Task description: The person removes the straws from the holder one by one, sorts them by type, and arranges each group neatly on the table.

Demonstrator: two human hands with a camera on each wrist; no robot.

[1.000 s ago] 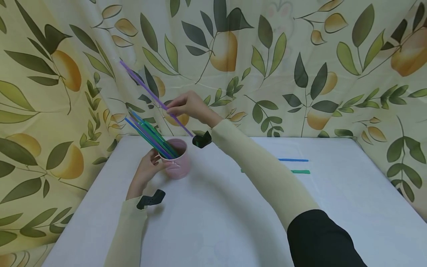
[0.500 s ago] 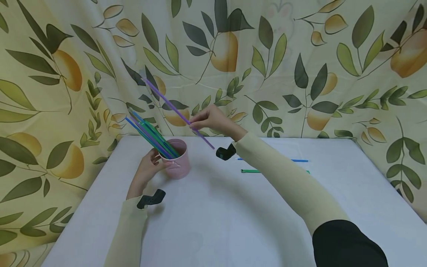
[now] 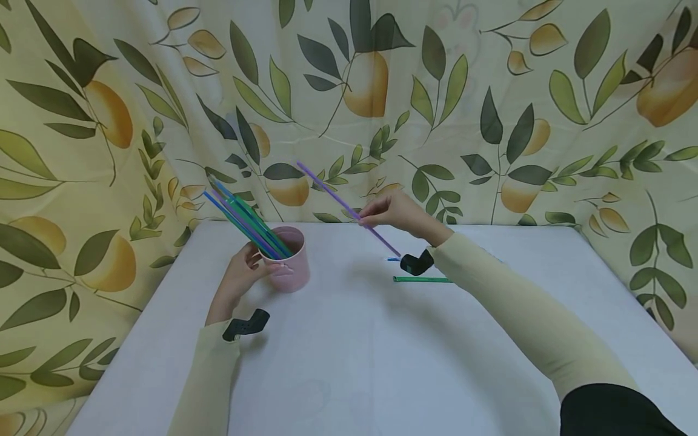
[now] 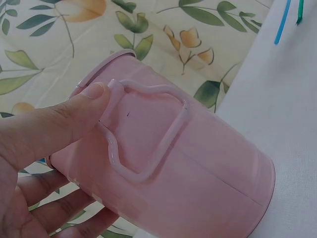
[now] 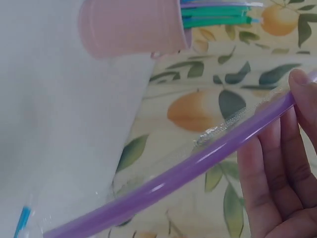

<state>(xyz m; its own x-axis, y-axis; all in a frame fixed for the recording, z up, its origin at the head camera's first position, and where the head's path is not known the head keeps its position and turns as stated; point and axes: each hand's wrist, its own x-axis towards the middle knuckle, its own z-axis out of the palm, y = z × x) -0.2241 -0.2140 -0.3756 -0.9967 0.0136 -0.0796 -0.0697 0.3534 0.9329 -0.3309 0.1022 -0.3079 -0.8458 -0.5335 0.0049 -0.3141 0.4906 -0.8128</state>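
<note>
A purple drinking straw (image 5: 163,183) in a clear wrapper slants through the air, pinched between the thumb and fingers of my right hand (image 3: 400,215). At the left, my left hand (image 3: 240,275) grips a small pink bucket (image 3: 294,272) at its rim. In the left wrist view, the thumb presses at the top of the bucket's folded wire handle (image 4: 148,171), with the other fingers round the side. Several blue, green and purple straws (image 3: 245,218) lean out of the bucket to the left. In the right wrist view, straw ends (image 5: 218,17) show at its mouth.
A green straw (image 3: 420,280) lies on the white table (image 3: 349,363), partly hidden by the right sleeve. Behind it shows the end of a blue straw (image 3: 391,259). A curtain (image 3: 491,121) printed with fruit and leaves hangs along the table's back edge.
My right hand has carried the purple straw rightward and down, away from the bucket and over the straws on the table. My left hand and the bucket have stayed in place.
</note>
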